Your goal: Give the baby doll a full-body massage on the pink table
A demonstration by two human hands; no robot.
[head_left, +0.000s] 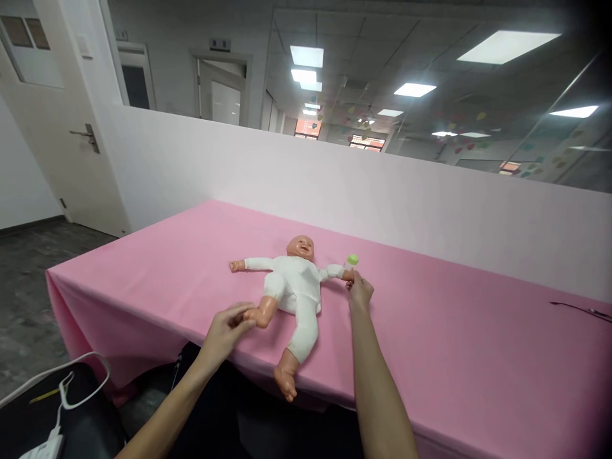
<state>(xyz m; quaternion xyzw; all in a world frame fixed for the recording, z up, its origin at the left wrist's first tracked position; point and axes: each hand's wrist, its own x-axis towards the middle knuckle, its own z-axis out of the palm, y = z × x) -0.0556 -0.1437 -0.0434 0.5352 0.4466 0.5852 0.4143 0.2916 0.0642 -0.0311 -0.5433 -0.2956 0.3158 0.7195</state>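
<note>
A baby doll (pixel 299 284) with a white cloth body lies on its back on the pink tablecloth (pixel 444 331), head toward the wall. My left hand (pixel 227 328) has its fingers and thumb around the doll's foot on the left, with that leg bent at the knee. On the right, my right hand (pixel 359 292) is closed at the doll's hand, pinching it. Just beyond those fingers stands a small bottle with a green cap (pixel 352 259), its lower part hidden behind the doll's hand. The doll's other leg hangs slightly past the table's front edge.
A thin dark metal utensil (pixel 581 310) lies at the table's far right. Behind the table runs a low white wall (pixel 382 197) with glass above. At lower left, a black seat (pixel 81 414) carries a white cable and power strip (pixel 45 446). A door (pixel 57 115) stands at left.
</note>
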